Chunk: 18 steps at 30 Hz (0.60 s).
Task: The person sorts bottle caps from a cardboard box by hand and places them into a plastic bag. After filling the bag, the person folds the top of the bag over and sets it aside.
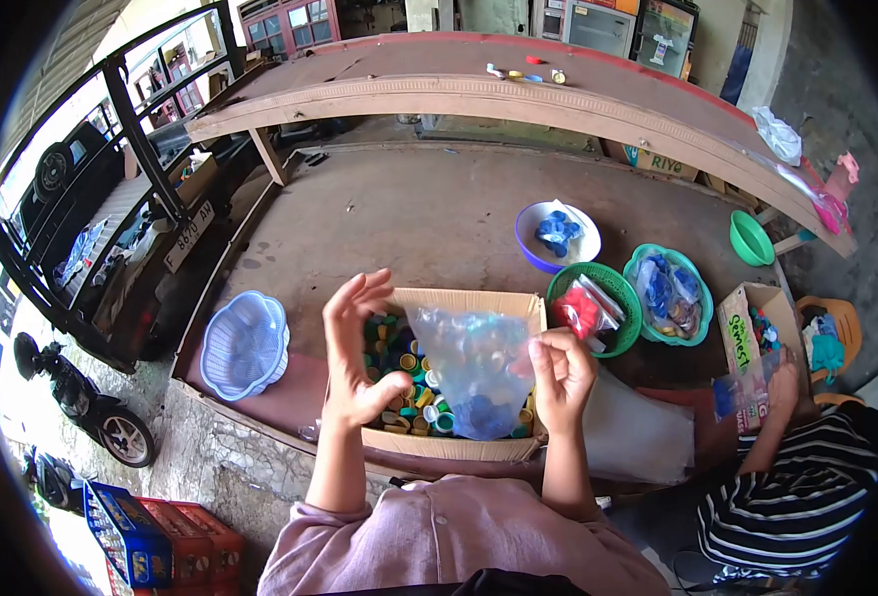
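Observation:
My right hand (562, 377) pinches the edge of a clear plastic bag (474, 353) that hangs over a cardboard box. Blue bottle caps (484, 415) lie in the bottom of the bag. To the left of the bag, my left hand (355, 353) is raised with its fingers apart and holds nothing. Below both hands, the cardboard box (459, 447) is full of loose bottle caps (414, 397) in yellow, green, white and blue. The bag hides part of the caps.
Left stands a pale blue basin (245, 348). Right are a purple-rimmed bowl (558, 236), a green basket (595, 310) and a turquoise basin (669, 295), all holding bagged caps. A co-worker in a striped shirt (792, 497) reaches toward another box (742, 338). A raised bench (518, 91) spans the back.

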Each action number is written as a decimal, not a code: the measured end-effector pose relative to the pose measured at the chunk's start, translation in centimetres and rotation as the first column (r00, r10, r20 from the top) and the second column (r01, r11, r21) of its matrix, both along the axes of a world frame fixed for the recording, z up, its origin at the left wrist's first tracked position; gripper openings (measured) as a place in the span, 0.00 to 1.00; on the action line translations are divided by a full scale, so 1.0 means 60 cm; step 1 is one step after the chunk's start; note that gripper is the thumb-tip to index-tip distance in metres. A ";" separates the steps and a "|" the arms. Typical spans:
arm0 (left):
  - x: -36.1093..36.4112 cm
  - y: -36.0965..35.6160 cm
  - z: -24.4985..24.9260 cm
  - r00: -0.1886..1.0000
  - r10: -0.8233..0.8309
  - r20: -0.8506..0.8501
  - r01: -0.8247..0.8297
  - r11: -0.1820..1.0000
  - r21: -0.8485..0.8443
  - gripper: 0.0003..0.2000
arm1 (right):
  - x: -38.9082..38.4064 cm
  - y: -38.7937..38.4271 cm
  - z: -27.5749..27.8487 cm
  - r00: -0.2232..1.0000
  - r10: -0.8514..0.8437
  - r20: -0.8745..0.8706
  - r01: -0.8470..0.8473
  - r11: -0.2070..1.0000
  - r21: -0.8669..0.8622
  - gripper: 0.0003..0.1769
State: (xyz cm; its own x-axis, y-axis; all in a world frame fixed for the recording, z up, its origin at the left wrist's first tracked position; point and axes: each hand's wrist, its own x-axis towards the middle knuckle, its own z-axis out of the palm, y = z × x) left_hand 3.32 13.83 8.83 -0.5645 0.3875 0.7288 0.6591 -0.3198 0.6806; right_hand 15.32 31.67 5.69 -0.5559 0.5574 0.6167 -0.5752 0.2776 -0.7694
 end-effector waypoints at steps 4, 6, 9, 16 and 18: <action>-0.025 0.021 -0.161 0.818 -0.389 0.424 0.514 0.825 -0.235 0.40 | -0.024 0.007 -0.006 0.989 0.095 0.110 -0.088 0.994 -0.063 0.05; -0.042 0.035 -0.219 0.773 -0.359 0.524 0.582 0.729 -0.359 0.23 | -0.060 0.019 -0.002 0.976 0.164 0.140 -0.152 0.984 -0.093 0.05; -0.067 0.076 -0.195 0.751 -0.325 0.575 0.521 0.827 -0.212 0.07 | -0.109 0.071 0.026 0.941 0.316 0.118 -0.316 0.948 -0.023 0.08; -0.103 0.128 -0.213 0.801 -0.132 0.584 0.201 0.978 -0.055 0.05 | -0.135 0.140 -0.112 0.837 0.393 0.381 -0.399 0.914 -0.068 0.43; -0.106 0.125 -0.263 0.763 -0.139 0.631 0.245 0.966 -0.083 0.04 | -0.132 0.128 -0.202 0.812 0.231 0.536 -0.254 0.967 -0.033 0.29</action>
